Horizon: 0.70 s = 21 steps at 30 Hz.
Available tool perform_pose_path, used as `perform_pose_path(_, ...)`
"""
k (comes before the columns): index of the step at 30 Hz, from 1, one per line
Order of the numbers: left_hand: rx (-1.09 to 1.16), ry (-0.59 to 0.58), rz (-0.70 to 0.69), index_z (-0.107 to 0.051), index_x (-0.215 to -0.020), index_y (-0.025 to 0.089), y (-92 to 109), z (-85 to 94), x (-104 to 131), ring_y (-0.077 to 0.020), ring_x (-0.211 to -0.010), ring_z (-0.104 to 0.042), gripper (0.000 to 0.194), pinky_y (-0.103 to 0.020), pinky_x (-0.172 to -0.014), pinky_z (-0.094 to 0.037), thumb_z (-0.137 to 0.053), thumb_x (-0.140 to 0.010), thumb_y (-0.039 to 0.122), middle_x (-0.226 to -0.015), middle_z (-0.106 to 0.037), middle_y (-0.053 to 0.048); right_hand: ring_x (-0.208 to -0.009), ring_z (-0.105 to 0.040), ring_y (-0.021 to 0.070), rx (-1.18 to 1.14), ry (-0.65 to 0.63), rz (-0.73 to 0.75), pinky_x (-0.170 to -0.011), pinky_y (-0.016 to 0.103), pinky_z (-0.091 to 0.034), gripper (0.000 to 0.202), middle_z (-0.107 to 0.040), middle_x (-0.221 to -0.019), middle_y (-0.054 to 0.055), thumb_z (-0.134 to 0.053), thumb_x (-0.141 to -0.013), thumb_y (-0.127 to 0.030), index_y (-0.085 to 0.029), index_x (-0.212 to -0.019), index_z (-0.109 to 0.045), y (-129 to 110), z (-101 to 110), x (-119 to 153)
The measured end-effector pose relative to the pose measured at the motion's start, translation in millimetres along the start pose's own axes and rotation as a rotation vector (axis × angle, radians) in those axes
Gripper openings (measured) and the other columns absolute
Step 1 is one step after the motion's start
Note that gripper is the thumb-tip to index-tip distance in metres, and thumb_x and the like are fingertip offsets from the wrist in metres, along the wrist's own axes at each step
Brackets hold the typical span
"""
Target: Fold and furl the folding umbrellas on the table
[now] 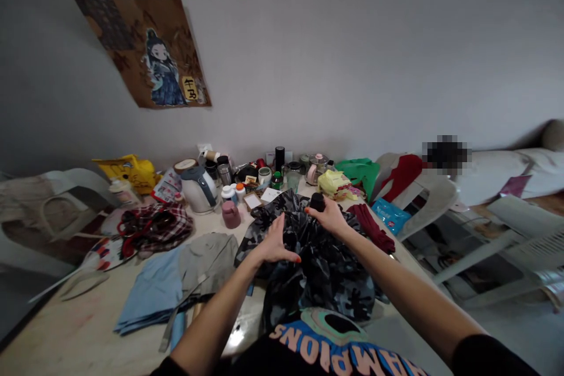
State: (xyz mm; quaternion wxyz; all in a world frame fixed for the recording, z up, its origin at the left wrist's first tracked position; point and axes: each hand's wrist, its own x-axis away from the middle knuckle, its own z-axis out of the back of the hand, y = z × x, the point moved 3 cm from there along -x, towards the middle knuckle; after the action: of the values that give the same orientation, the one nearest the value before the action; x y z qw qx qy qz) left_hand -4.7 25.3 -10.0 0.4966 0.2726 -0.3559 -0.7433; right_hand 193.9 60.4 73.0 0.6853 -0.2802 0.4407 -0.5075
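Observation:
A dark grey and black camouflage umbrella (339, 270) lies loosely gathered in folds at the table's front edge, against my shirt. My right hand (328, 215) is closed round its black knob-like end (317, 202), which points up and away from me. My left hand (275, 244) is over the left side of the folds, thumb and fingers spread apart; whether it touches the cloth I cannot tell. Left of it lie a folded grey garment (211, 255) and a light blue folded cloth (154, 288). A dark red cloth (374, 229) lies right of the umbrella.
Along the wall stand an electric kettle (199, 189), a pink cup (230, 214), a glass teapot (318, 167), several bottles and jars. Plaid cloth (163, 226) and a yellow bag (132, 173) are at left. A blue packet (390, 216) and white chairs (434, 200) are at right; a person's blurred head shows beyond.

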Motion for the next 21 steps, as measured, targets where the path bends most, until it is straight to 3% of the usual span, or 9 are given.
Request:
perform_pose_path(5,0.115,0.093,0.014,-0.007,-0.151,0.005,1.1,-14.3,-23.4,-0.0442,-0.143,-0.018,0.147,-0.058,-0.115,-0.017,-0.089,-0.038,0.050,-0.152,-0.021,-0.031,-0.062,-0.053,0.0152,0.020,-0.039,0.007,-0.060,0.028,-0.043,0.031,-0.061,-0.068,0.001,-0.067,-0.067,-0.045,-0.016,-0.074,-0.059,3.0,-6.5,2.4)
perform_pose_path(9,0.181,0.149,-0.077,-0.015,-0.151,0.014,16.0,-24.5,-32.8,-0.0413,-0.139,-0.029,0.138,-0.058,-0.113,-0.023,-0.090,-0.039,0.041,-0.149,-0.031,-0.024,-0.067,-0.058,0.0166,0.047,-0.058,0.003,-0.063,0.028,-0.046,0.029,-0.066,-0.074,0.002,-0.067,-0.069,-0.041,-0.015,-0.083,-0.063,5.2,-12.5,4.0)
perform_pose_path(13,0.113,0.178,-0.153,-0.025,-0.148,0.017,25.9,-39.6,-32.3,-0.0387,-0.135,-0.034,0.114,-0.058,-0.112,-0.025,-0.085,-0.053,0.034,-0.145,-0.037,-0.019,-0.068,-0.058,0.0170,0.119,-0.055,-0.024,-0.064,0.028,-0.044,0.024,-0.066,-0.074,0.003,-0.066,-0.072,-0.037,-0.015,-0.081,-0.064,6.8,-14.8,7.2)
perform_pose_path(17,0.095,0.187,-0.250,-0.032,-0.142,0.017,28.1,-52.1,-33.1,-0.0353,-0.134,-0.034,0.099,-0.054,-0.113,-0.026,-0.081,-0.056,0.028,-0.140,-0.037,-0.016,-0.068,-0.056,0.0167,0.202,-0.103,-0.029,-0.064,0.027,-0.040,0.019,-0.065,-0.073,0.004,-0.066,-0.075,-0.034,-0.015,-0.080,-0.065,3.2,-12.2,10.5)
perform_pose_path(21,0.154,0.352,-0.289,-0.032,-0.141,0.020,30.0,-51.3,-35.0,-0.0313,-0.135,-0.033,0.098,-0.048,-0.115,-0.027,-0.082,-0.057,0.026,-0.140,-0.032,-0.014,-0.067,-0.054,0.0171,0.272,-0.199,0.001,-0.064,0.027,-0.038,0.024,-0.062,-0.071,0.004,-0.076,-0.067,-0.036,-0.016,-0.075,-0.067,-3.6,-6.9,11.4)
